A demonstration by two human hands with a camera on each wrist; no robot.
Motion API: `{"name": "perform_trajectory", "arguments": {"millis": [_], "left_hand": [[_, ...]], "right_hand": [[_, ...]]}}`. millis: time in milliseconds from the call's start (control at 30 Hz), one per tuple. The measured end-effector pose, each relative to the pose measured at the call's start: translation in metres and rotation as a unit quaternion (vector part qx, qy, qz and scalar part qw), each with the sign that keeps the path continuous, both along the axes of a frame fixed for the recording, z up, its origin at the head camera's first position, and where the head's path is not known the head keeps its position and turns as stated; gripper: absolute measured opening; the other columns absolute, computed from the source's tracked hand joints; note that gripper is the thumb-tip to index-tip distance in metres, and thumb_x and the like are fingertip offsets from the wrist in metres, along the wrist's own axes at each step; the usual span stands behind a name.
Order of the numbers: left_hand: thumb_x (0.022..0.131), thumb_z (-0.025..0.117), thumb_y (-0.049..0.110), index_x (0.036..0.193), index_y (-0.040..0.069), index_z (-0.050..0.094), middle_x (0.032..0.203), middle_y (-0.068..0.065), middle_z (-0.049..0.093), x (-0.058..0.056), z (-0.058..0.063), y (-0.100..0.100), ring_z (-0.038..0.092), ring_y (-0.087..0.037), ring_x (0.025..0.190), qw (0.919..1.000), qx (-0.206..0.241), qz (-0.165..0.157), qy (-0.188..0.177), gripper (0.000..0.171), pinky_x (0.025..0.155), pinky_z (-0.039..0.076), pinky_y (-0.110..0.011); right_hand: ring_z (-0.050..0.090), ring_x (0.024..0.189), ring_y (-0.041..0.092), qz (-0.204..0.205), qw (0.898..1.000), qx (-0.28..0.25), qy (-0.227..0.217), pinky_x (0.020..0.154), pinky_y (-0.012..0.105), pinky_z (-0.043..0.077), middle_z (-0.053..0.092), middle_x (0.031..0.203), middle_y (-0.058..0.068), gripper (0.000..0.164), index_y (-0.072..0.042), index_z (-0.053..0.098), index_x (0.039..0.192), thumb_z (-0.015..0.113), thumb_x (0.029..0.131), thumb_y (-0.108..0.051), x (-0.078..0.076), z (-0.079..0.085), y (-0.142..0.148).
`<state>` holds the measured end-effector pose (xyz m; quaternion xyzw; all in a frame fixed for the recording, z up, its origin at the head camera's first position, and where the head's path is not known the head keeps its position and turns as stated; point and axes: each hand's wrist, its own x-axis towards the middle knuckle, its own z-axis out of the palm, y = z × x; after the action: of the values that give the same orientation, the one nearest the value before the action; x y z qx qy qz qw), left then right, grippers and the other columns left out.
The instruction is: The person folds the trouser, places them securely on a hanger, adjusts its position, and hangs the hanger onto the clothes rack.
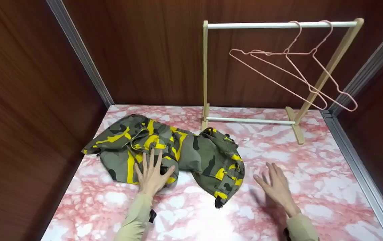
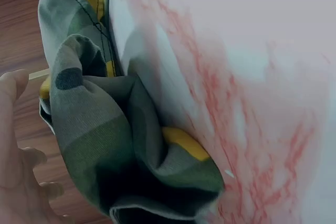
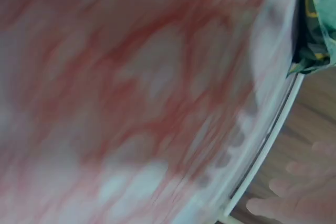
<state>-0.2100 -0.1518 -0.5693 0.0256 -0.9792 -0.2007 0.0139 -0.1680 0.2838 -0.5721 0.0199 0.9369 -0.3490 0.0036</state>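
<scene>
A crumpled camouflage garment (image 1: 191, 155) in grey, green, black and yellow lies on the marbled surface, left of centre; its folds hide what kind it is. My left hand (image 1: 152, 177) is over its near left part with the fingers spread. Whether they touch the cloth cannot be told. In the left wrist view, a rolled fold of the garment (image 2: 89, 129) is close beside the fingers. To the right of the garment, my right hand (image 1: 278, 189) hovers above the surface, fingers extended and holding nothing. The right wrist view catches only a corner of the garment (image 3: 319, 30).
A wooden rack with a white top bar (image 1: 248, 25) stands at the back right. Two pink hangers (image 1: 272, 80) hang from it. Dark wood-grain panels (image 1: 144, 60) enclose the red-and-white surface (image 1: 312, 207) at the back and sides, with metal strips at the corners.
</scene>
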Motion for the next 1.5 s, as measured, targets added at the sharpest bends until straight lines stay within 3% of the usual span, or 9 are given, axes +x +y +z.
{"name": "perform_trajectory", "arguments": {"millis": [100,267,500,633,833,1033,1200,1500], "left_hand": [[0.090,0.052,0.073,0.162,0.029,0.021,0.172,-0.006,0.008,-0.004,0.000,0.000,0.001,-0.040,0.158,0.9997,0.024,-0.001,0.000,0.089,0.119,0.000,-0.075],[0.090,0.055,0.071,0.161,0.027,0.023,0.171,-0.010,0.009,-0.011,-0.002,0.000,0.002,-0.042,0.158,0.9982,0.059,-0.002,-0.002,0.090,0.119,0.002,-0.074],[0.084,0.067,0.067,0.162,0.025,0.022,0.171,-0.015,0.007,-0.022,-0.004,0.001,0.006,-0.045,0.156,0.9947,0.103,-0.006,-0.004,0.099,0.120,0.005,-0.074],[0.081,0.074,0.062,0.162,0.023,0.019,0.170,-0.018,0.007,-0.025,-0.006,0.001,0.010,-0.047,0.155,0.9908,0.133,0.006,-0.023,0.106,0.120,0.010,-0.073],[0.082,0.076,0.057,0.162,0.022,0.017,0.169,-0.020,0.013,-0.027,-0.005,0.002,0.018,-0.051,0.152,0.9869,0.152,0.022,-0.051,0.105,0.118,0.017,-0.072],[0.082,0.079,0.040,0.160,0.021,0.027,0.162,-0.019,0.028,-0.031,-0.004,0.005,0.028,-0.049,0.147,0.9881,0.143,0.029,-0.047,0.095,0.113,0.026,-0.073],[0.083,0.079,0.028,0.156,0.022,0.036,0.154,-0.018,0.038,-0.034,-0.003,0.011,0.033,-0.046,0.142,0.9882,0.141,0.029,-0.053,0.085,0.107,0.030,-0.076],[0.087,0.076,0.024,0.149,0.018,0.047,0.151,-0.016,0.049,-0.032,-0.004,0.013,0.034,-0.046,0.147,0.9895,0.127,0.014,-0.068,0.068,0.110,0.022,-0.081]], "right_hand": [[0.021,0.150,0.051,-0.002,0.996,-0.077,-0.034,0.124,0.063,0.015,0.021,0.161,0.034,0.086,0.004,0.021,0.157,0.058,0.099,-0.047,-0.008,0.000,-0.008],[0.040,0.142,0.048,-0.023,0.982,-0.166,-0.084,0.120,0.057,0.033,0.035,0.156,0.032,0.080,0.001,0.024,0.157,0.059,0.099,-0.042,-0.020,0.000,-0.026],[0.046,0.138,0.044,-0.042,0.964,-0.248,-0.090,0.114,0.053,0.042,0.046,0.147,0.033,0.077,0.006,0.031,0.153,0.064,0.098,-0.036,-0.037,-0.005,-0.048],[0.054,0.131,0.041,-0.050,0.955,-0.278,-0.091,0.104,0.047,0.051,0.051,0.143,0.033,0.073,0.007,0.035,0.150,0.066,0.097,-0.033,-0.045,-0.011,-0.058],[0.064,0.108,0.025,-0.067,0.955,-0.280,-0.066,0.089,0.027,0.053,0.063,0.128,0.027,0.054,0.005,0.055,0.137,0.069,0.095,-0.028,-0.052,-0.017,-0.072],[0.065,0.107,0.027,-0.071,0.957,-0.277,-0.049,0.094,0.031,0.053,0.066,0.125,0.029,0.044,0.009,0.062,0.127,0.066,0.098,-0.023,-0.055,-0.024,-0.082],[0.064,0.086,0.013,-0.090,0.952,-0.289,-0.051,0.077,0.021,0.051,0.073,0.105,0.020,0.032,0.009,0.067,0.116,0.063,0.099,-0.018,-0.056,-0.025,-0.089],[0.056,0.076,0.011,-0.088,0.968,-0.234,0.008,0.073,0.022,0.047,0.068,0.084,0.010,0.017,0.005,0.068,0.095,0.060,0.099,-0.009,-0.050,-0.023,-0.090]]}}
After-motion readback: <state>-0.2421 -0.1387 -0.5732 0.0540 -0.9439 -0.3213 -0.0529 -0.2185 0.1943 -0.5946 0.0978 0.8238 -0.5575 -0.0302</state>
